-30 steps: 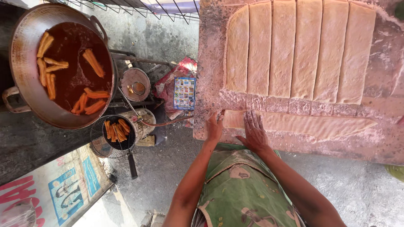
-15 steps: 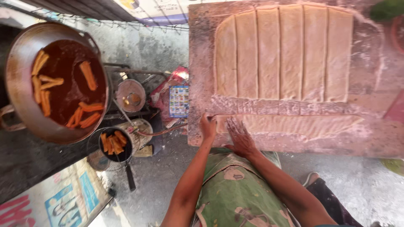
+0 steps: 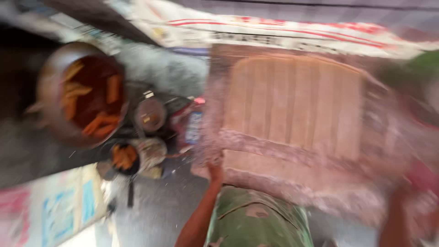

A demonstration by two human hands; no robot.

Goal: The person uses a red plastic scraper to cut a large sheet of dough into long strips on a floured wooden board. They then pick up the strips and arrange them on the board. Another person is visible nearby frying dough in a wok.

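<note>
Two hands are at work, though the view is smeared with motion and only my left hand [image 3: 215,171] shows plainly; it rests at the near edge of the floured board [image 3: 219,142], fingers down on the loose strip of dough [image 3: 274,167] that lies crosswise there; whether it pinches the strip or only presses it flat I cannot tell through the blur. My right hand [image 3: 423,206] is a dim shape far off to the right of that hold, near the board's right corner; whether it is spread or clenched I cannot tell, nor whether it touches anything.

Beyond my left fingers, further up the board, lies the big sheet of dough [image 3: 297,105], scored into long upright strips side by side; I judge they lie close together so that each can be drawn down to the near edge in turn, and the flour under them keeps them from sticking.

Left of my hold, off the board, stands the wide pan [image 3: 82,96] of dark oil with orange fried sticks floating in it; nearer me, a small bowl [image 3: 123,158] holds more of them; both sit within my left arm's reach, I judge, so dough can pass straight from board to oil.
</note>
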